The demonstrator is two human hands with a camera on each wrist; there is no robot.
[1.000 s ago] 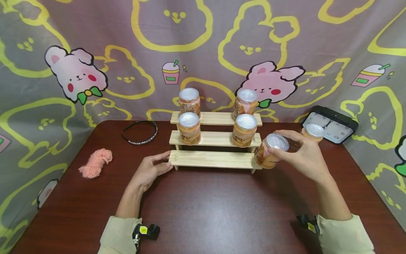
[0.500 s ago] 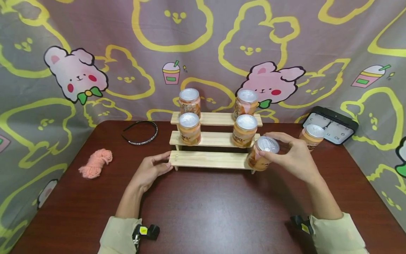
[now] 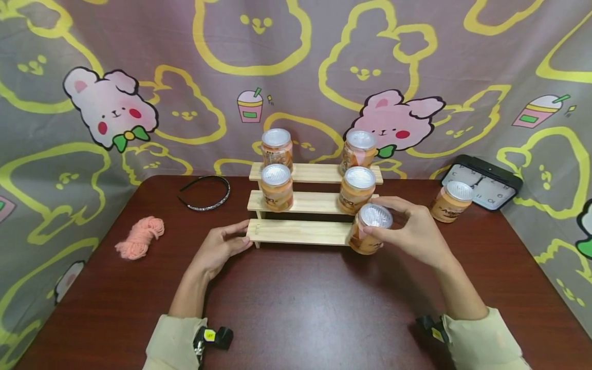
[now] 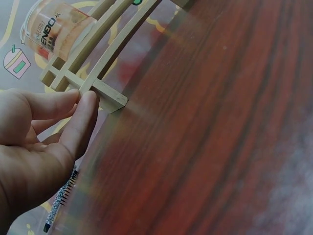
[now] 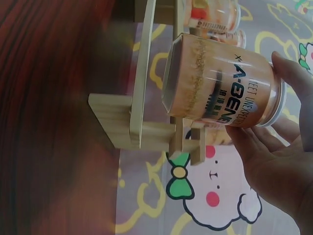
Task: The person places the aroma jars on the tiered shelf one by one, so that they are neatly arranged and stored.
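A three-step wooden rack (image 3: 300, 232) stands mid-table. Two orange cans sit on its top step (image 3: 276, 146) and two on the middle step (image 3: 356, 189). My right hand (image 3: 386, 226) grips another orange can (image 3: 369, 231) by its top rim, holding it slightly tilted just above the right end of the bottom step. In the right wrist view a small gap shows between this can (image 5: 220, 90) and the rack (image 5: 142, 127). My left hand (image 3: 226, 241) rests with straight fingers (image 4: 83, 110) against the left end of the bottom step (image 4: 107, 93).
One more orange can (image 3: 447, 201) stands on the table at the right, in front of a black clock (image 3: 483, 181). A black headband (image 3: 205, 192) and a pink yarn bundle (image 3: 139, 237) lie at the left. A patterned cloth hangs behind.
My right hand has carried the can leftward and down, from beside the rack's right end to just over its bottom step. The left hand has stayed put.
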